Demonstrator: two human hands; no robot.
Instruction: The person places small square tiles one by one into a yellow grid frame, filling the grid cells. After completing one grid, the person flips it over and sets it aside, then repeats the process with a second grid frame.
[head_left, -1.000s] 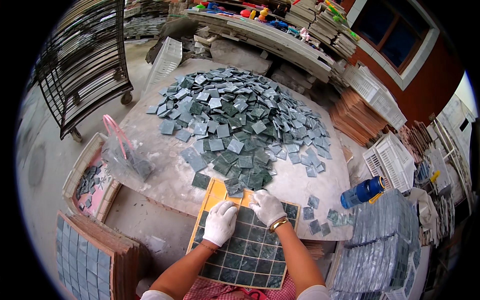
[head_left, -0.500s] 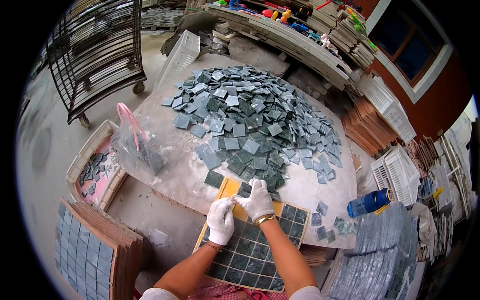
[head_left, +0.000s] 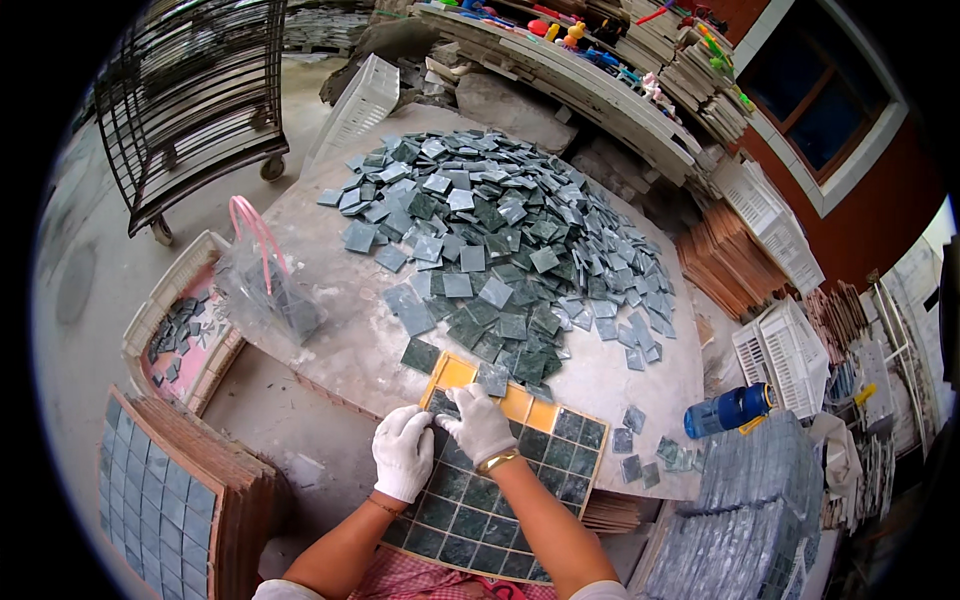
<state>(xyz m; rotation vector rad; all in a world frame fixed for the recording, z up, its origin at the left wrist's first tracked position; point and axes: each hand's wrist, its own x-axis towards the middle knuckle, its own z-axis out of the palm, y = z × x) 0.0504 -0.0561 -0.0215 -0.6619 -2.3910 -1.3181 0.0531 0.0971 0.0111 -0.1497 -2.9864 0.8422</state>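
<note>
A shallow yellow grid tray (head_left: 542, 416) lies in front of me, its lower rows filled with dark green square stone tiles (head_left: 478, 492). My right hand (head_left: 481, 428), in a white glove, has thumb and fingers bent around a dark tile (head_left: 441, 403) near the tray's upper left. Beside it my left hand (head_left: 403, 455), also gloved, is closed at the tray's left edge, its fingertips meeting the same spot; anything inside them is hidden. One loose tile (head_left: 492, 379) overlaps the tray's far rim. Bare yellow cells show along the far row.
Beyond the tray spreads a big heap of loose tiles (head_left: 490, 235) on the table (head_left: 345, 365). A blue bottle (head_left: 728, 410) stands at the right by stacked tile sheets (head_left: 740, 510). Left are a crate (head_left: 160, 300), a clear bag (head_left: 280, 300) and a pile of tiled boards (head_left: 160, 490).
Both hands have shifted left and nearer to me, off the far yellow row. More bare yellow cells and the loose tile on the far rim now show. The whole view has shifted slightly.
</note>
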